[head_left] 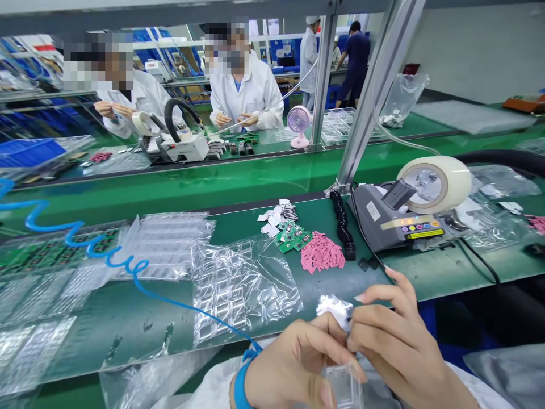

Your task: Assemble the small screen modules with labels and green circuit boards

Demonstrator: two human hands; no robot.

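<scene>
My left hand (285, 358), with a blue wrist strap (242, 386) on it, is closed around a small clear plastic case (343, 385) near the bottom of the view. Thumb and index finger of my right hand (400, 341) meet the left fingertips just above the case. Its ring and little fingers are raised; anything small in its pinch is hidden. Just beyond the hands lies a bag of white pieces (334, 309). Farther up the bench are a heap of pink strips (322, 251), small green circuit boards (292, 236) and white squares (272, 218).
A grey tape dispenser (374, 230) with a large tape roll (460, 182) stands at right, beside a metal post (366, 96). Clear trays (221, 295) cover the left bench. A coiled blue cord (170, 298) runs to my wrist strap. Co-workers in white coats (247, 91) sit opposite.
</scene>
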